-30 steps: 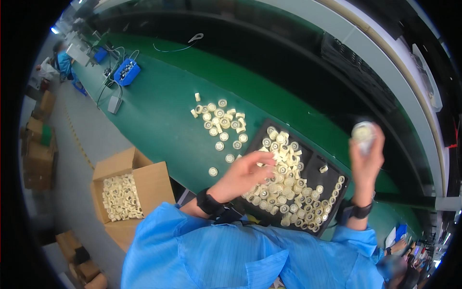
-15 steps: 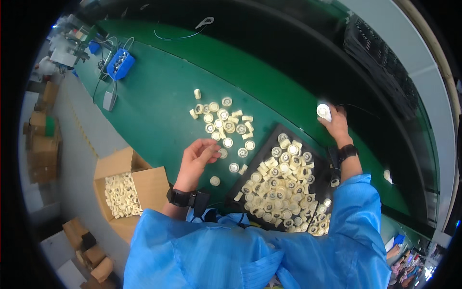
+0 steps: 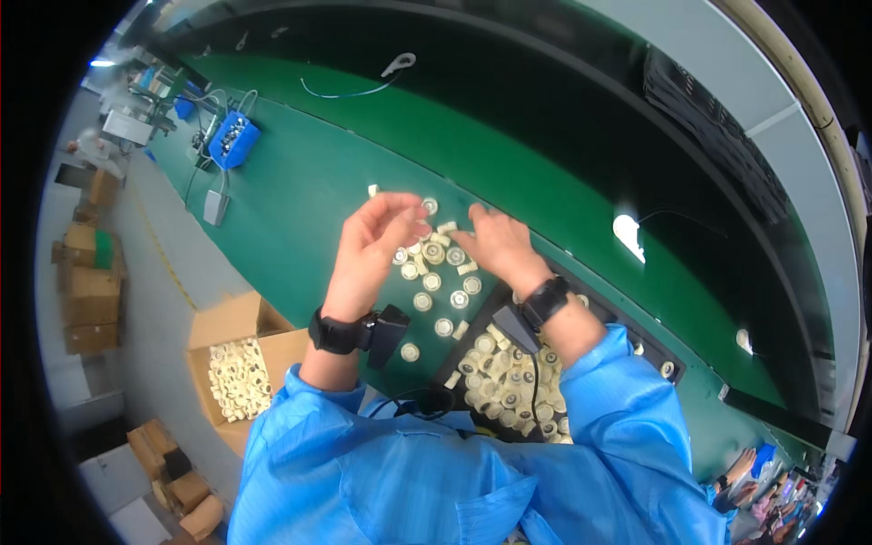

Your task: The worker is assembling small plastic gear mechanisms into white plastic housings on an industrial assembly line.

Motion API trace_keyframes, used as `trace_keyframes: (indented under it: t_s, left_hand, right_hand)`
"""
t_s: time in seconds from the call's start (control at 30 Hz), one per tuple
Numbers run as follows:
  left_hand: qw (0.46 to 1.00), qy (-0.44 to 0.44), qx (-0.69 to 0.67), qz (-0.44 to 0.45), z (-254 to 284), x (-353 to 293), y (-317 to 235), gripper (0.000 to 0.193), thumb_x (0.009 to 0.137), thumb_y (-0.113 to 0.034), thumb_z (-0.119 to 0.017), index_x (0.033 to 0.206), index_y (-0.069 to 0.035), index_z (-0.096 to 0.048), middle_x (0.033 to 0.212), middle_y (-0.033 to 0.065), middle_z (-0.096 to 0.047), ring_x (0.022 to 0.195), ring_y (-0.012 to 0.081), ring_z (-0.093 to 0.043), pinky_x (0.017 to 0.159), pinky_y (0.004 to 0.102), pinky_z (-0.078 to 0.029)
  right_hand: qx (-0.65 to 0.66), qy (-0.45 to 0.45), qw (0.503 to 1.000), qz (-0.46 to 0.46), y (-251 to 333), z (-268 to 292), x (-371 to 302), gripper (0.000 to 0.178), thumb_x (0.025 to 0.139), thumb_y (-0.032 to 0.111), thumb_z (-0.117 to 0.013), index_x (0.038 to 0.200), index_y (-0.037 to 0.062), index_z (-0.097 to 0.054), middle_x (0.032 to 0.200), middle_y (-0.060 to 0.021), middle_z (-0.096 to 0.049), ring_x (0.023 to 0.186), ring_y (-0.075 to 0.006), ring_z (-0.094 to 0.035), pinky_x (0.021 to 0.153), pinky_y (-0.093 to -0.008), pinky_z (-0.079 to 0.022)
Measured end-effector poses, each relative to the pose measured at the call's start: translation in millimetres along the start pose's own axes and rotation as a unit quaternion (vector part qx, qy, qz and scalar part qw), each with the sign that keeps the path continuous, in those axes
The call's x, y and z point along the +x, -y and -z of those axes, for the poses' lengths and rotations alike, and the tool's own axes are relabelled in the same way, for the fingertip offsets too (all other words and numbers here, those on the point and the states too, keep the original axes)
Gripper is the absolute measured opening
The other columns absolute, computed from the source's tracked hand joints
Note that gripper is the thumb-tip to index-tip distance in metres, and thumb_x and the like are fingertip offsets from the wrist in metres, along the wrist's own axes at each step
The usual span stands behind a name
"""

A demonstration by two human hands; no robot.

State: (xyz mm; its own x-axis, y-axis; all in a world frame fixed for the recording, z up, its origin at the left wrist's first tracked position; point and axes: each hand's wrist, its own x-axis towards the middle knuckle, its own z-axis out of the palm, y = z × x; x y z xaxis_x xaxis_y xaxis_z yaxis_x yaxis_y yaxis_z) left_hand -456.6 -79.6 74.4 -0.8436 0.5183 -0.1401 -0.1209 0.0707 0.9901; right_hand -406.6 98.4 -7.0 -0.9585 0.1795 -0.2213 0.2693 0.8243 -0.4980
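My left hand (image 3: 368, 245) is over the far part of a loose group of small cream-coloured round plastic pieces (image 3: 432, 252) on the green table. Its fingers are curled toward the thumb; whatever is between the tips is too small to tell. At the right side of the same group is my right hand (image 3: 500, 243), thumb and forefinger apart, nearest a few ribbed pieces. Under my right forearm, a black tray (image 3: 495, 304) carries a heap of similar pieces (image 3: 500, 372), partly hidden by the arm. Beyond it, a white teardrop-shaped part (image 3: 627, 234) with a thin wire lies on the green belt.
More white wired parts (image 3: 399, 64) (image 3: 745, 341) lie along the green belt (image 3: 527, 173). A blue bin (image 3: 233, 141) of small metal parts stands at the far left. An open carton (image 3: 286, 354) of cream pieces is beside the table. Other people's hands (image 3: 740, 465) show at the lower right.
My right hand has let go of the white teardrop-shaped part on the belt and come left to the loose pieces. My left hand has moved farther forward over them. The view has shifted slightly.
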Motion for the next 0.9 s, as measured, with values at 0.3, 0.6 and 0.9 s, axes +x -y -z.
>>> trace_keyframes:
  t_s: [0.3, 0.6, 0.9]
  left_hand:
    - [0.998, -0.049, 0.015, 0.026, 35.0, -26.5, -11.4, 0.022, 0.094, -0.017, -0.057, 0.109, -0.002, -0.061, 0.101, 0.0074, -0.068, 0.091, 0.0158, -0.065, 0.080, 0.0261, -0.049]
    - [0.992, 0.074, 0.100, 0.027, -39.8, -28.6, 18.8, 0.032, 0.084, -0.009, -0.071, 0.111, 0.001, -0.058, 0.094, 0.0040, -0.065, 0.079, 0.0085, -0.063, 0.068, 0.0232, -0.052]
    - [0.940, 0.186, 0.283, -0.045, -61.4, -32.8, -0.3, 0.052, 0.077, -0.021, -0.076, 0.118, 0.001, -0.052, 0.077, 0.0123, -0.065, 0.070, 0.0209, -0.066, 0.065, 0.0312, -0.052]
  right_hand:
    - [0.187, -0.048, 0.980, 0.048, -23.1, -16.9, -13.4, 0.021, 0.080, 0.016, -0.066, 0.097, 0.0054, -0.059, 0.088, -0.0109, -0.065, 0.084, -0.0261, -0.064, 0.073, -0.0392, -0.051]
    - [0.256, -0.174, 0.927, 0.211, 16.3, 49.0, -89.6, 0.037, 0.076, 0.001, -0.067, 0.111, 0.0028, -0.057, 0.103, -0.0125, -0.058, 0.089, -0.0247, -0.062, 0.078, -0.0370, -0.051]
    - [0.152, -0.151, 0.954, 0.209, 10.2, 57.6, -130.1, 0.041, 0.071, -0.002, -0.065, 0.111, 0.0026, -0.056, 0.102, -0.0155, -0.051, 0.089, -0.0354, -0.058, 0.076, -0.0408, -0.051]
